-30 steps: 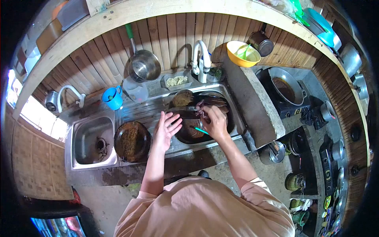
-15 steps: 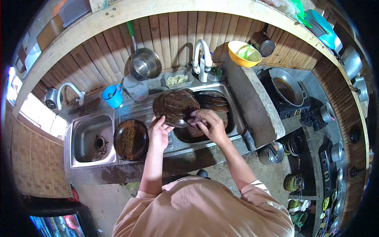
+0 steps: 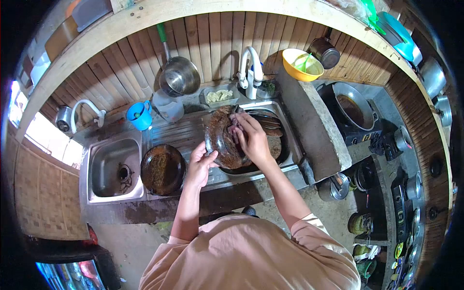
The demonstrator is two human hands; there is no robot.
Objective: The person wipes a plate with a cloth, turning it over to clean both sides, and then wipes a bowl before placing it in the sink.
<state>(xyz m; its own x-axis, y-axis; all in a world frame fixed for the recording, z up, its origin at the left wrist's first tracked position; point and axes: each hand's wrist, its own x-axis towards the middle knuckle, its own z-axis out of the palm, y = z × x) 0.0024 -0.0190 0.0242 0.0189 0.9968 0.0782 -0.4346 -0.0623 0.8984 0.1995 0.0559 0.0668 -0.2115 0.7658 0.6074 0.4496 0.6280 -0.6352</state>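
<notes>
My left hand [image 3: 200, 163] grips a dark brown plate [image 3: 218, 135] by its lower left rim, thumb on top. The plate is tilted over the left edge of the right sink basin [image 3: 291, 145], its surface wet and shiny. My right hand [image 3: 256, 142] is closed on a small dark, purplish scrubbing pad [image 3: 235, 126], pressed against the plate; the fingers partly cover it. Behind my right hand, several dark plates [image 3: 267, 120] lean in the basin. Another dark brown plate [image 3: 163, 170] lies on the drainboard to the left of my left hand.
A white faucet [image 3: 251, 72] rises behind the right basin. A blue mug [image 3: 139, 116], a clear plastic pitcher [image 3: 169, 107] and a food container [image 3: 218, 96] line the back. The left basin [image 3: 113, 166] has a drain. A concrete ledge [image 3: 316, 128] borders the right side.
The plate has shifted right and tilted more steeply. My right hand has moved up across it with the pad; my left hand has gone slightly right and down, still gripping the rim.
</notes>
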